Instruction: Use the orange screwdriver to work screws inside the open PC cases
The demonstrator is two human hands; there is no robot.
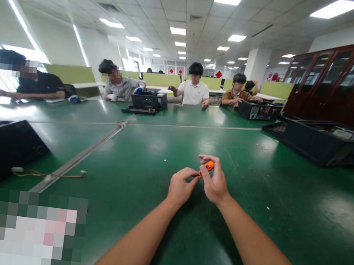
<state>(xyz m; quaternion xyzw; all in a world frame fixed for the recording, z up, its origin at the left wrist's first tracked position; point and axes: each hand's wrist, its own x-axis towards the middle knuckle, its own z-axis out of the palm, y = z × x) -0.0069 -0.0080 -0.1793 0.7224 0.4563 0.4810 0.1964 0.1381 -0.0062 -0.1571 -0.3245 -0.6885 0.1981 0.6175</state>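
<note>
Right hand (216, 183) fingers grasp the orange tool (210, 166); left hand (181, 187) fingers pinch its end; light pressure suits best.

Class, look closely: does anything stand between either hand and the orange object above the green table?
Nothing visible does: the right hand holds the orange object, and the left hand pinches its lower end.
</note>
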